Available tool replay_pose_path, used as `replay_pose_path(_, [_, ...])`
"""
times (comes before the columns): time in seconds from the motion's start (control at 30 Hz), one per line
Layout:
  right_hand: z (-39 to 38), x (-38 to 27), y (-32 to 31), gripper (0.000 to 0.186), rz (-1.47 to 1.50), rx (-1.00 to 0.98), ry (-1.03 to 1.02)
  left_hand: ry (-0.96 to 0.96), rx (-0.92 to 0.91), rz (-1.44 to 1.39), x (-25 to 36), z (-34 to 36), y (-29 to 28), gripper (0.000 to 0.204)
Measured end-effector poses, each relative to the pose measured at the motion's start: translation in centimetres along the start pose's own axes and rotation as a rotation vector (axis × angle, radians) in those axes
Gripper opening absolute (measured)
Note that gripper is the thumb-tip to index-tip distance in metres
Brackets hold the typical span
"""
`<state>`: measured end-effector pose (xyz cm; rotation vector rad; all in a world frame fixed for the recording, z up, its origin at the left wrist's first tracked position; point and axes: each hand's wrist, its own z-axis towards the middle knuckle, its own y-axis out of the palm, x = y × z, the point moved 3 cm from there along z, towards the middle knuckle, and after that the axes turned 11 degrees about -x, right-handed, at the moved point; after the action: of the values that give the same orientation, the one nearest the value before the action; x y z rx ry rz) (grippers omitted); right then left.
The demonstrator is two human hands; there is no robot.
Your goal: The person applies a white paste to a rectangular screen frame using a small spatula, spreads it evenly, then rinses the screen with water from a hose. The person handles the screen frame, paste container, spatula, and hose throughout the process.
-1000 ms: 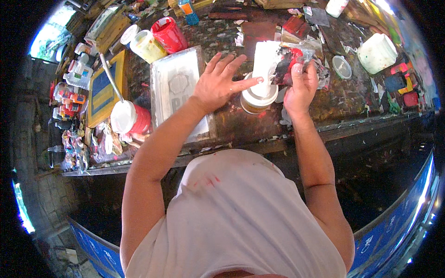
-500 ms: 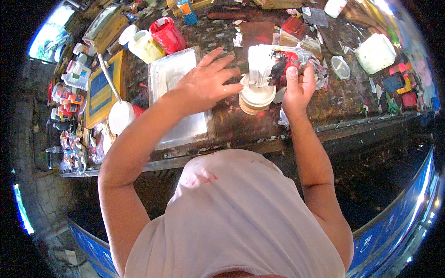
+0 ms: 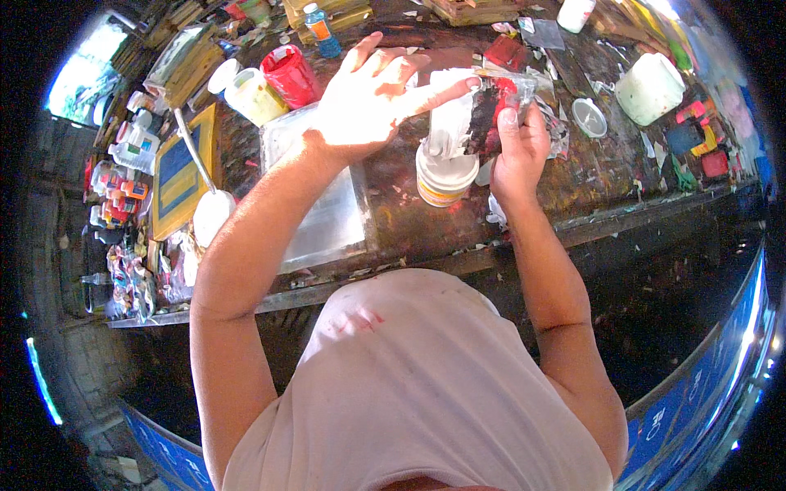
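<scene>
Left hand [image 3: 368, 98] spread wide, fingertips on white paint-smeared scraper [image 3: 453, 123] above centre of frame. Right hand [image 3: 517, 147] gripping scraper's red-stained side. White tub [image 3: 444, 173] just below, on tabletop [image 3: 589, 176].

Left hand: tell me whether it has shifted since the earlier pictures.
Yes. The left hand has gone rightward off the clear tray, toward the white tub.

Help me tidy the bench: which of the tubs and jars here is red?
The red tub at the bench's far left, next to the pale yellow jar. The tub under the hands and the big jar on the right are white.
</scene>
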<state>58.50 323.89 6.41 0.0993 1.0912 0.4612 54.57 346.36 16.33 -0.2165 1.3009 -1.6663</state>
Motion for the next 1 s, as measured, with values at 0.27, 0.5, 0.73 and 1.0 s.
replay_pose_path(0.27, [0.5, -0.5, -0.3, 0.026, -0.007, 0.037, -0.098, 0.079, -0.198, 0.100, 2.4, -2.2, 3.3, 0.081])
replay_pose_path(0.5, [1.6, -2.5, -0.2, 0.024, -0.127, 0.012, -0.241, 0.078, -0.302, -0.401, 5.2, -4.4, 3.7, 0.076])
replay_pose_path(0.73, [0.7, -2.5, -1.1, 0.022, -0.244, 0.027, -0.175, 0.112, -0.063, -0.515, 5.4, -5.9, 4.7, 0.048])
replay_pose_path(1.0, [-0.4, -2.0, -1.1, 0.026, -0.301, -0.002, -0.163, -0.117, 0.191, -0.596, 4.3, -4.7, 1.8, 0.080])
